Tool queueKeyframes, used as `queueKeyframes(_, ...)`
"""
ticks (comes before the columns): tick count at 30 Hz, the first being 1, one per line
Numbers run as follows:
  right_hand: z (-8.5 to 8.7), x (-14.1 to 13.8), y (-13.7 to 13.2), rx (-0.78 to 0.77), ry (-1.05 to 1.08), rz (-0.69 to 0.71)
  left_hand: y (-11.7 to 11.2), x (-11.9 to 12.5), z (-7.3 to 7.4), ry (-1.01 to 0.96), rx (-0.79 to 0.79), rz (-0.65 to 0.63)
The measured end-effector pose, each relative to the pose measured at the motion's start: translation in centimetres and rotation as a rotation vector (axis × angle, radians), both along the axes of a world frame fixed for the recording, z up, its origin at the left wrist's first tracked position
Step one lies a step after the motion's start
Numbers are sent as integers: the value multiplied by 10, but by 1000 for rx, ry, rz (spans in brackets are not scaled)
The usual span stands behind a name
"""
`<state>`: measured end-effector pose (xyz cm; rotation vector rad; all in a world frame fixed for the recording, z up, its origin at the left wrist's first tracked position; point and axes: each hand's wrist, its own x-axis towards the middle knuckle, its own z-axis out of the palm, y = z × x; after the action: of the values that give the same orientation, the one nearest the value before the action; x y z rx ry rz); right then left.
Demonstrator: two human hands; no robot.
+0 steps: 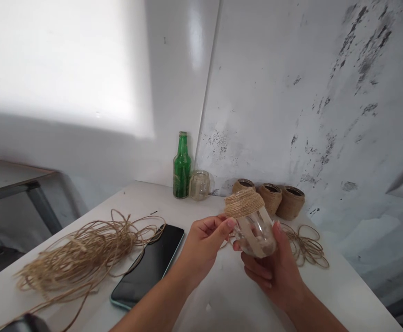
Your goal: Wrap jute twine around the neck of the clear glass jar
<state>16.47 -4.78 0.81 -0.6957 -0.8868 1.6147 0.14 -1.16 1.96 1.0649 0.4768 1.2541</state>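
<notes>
A clear glass jar is held tilted above the table, its upper part wound with rows of brown jute twine. Strips of pale tape run down the bare glass below the winding. My right hand is closed around the lower end of the jar. At the lower edge of the winding, my left hand has thumb and forefinger pinched on the twine, against the jar's left side. A thin loop of twine shows just below those fingers; the pinched strand itself is mostly hidden.
A large tangled bundle of twine lies at the left, partly over a phone. A smaller twine coil lies at the right. Against the wall stand a green bottle, a bare glass jar and three twine-wrapped jars.
</notes>
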Motion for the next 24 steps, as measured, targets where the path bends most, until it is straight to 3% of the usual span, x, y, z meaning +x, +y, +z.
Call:
queueKeyframes(6,-3,0,2,-49,-76,1,-1,-1,1,49,-4,118)
queueKeyframes(13,-8,-6,9,-6,-188,-302,3,-1,-5,157,-20,256)
queueKeyframes(19,-9,-3,8,52,-367,-218,-1,1,-4,103,39,148)
queueKeyframes(24,-1,-4,4,60,-570,-279,0,0,-3,186,60,254)
